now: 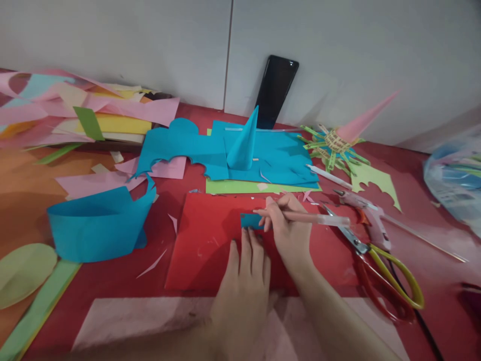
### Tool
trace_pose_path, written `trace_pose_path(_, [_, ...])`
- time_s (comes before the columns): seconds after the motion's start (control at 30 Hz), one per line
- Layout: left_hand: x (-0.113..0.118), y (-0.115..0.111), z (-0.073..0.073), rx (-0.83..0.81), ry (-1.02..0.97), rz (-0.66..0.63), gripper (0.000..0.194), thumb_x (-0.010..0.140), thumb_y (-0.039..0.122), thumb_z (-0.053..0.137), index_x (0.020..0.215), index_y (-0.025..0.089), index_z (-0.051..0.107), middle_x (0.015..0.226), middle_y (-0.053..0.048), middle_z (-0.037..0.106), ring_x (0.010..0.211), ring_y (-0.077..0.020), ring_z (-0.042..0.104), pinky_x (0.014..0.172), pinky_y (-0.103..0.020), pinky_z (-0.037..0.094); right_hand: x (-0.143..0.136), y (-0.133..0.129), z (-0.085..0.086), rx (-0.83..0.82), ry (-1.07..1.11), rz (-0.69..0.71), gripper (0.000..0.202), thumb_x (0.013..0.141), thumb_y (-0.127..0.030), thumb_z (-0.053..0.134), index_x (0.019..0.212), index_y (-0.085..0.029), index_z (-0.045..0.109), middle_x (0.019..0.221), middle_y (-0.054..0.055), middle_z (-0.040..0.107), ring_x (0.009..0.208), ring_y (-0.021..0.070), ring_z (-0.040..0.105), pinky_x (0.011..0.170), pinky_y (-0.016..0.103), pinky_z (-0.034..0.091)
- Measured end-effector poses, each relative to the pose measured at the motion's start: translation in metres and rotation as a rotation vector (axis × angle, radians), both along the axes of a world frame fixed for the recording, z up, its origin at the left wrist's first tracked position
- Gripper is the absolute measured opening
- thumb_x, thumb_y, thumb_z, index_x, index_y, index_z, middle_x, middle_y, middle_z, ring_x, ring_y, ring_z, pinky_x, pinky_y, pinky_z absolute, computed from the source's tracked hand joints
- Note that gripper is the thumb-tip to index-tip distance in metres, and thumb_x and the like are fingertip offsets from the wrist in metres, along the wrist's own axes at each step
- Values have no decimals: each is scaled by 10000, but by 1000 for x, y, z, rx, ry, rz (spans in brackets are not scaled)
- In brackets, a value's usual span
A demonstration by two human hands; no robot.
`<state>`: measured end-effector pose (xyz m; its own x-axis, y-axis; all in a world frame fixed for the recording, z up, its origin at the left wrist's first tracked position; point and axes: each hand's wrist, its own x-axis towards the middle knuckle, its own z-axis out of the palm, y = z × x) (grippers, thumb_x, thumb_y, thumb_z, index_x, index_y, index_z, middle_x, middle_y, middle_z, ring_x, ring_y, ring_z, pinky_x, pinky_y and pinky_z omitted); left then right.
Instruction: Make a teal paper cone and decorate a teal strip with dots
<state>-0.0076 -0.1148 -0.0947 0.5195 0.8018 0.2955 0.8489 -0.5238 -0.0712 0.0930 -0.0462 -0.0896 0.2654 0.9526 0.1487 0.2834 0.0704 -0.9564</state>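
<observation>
A small blue piece of paper (246, 219) lies on a red sheet (210, 240) in the middle of the table. My left hand (246, 271) is flat with its fingers stretched out, the fingertips touching the lower edge of the blue piece. In my right hand (287, 225) is a pinkish pen (300, 216) with a clear end, its tip over the blue piece. The fingers of that hand hide the piece's right part. Scissors (363, 248) with one red and one yellow handle lie right of my right hand.
Blue paper sheets (285, 150) carry a blue cone (246, 145) at the back. A blue paper band (93, 225) stands left. A phone (277, 85) leans on the wall. A pink glue gun (370, 215) and a pink cone (366, 120) are right; paper scraps (124, 118) pile up back left.
</observation>
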Motion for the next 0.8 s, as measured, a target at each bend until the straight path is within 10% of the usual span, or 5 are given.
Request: trace_pose_path(0.8, [-1,-2,-7,-56,-6,3,606,724,548,505,1115,94,595,1268,-163,502,1195,-306,424,978,-431,302,0,-1,2,44,-17,-16,298,824,-273,522,560,-215,396,393,-75,433,446,115,559,510,248,454])
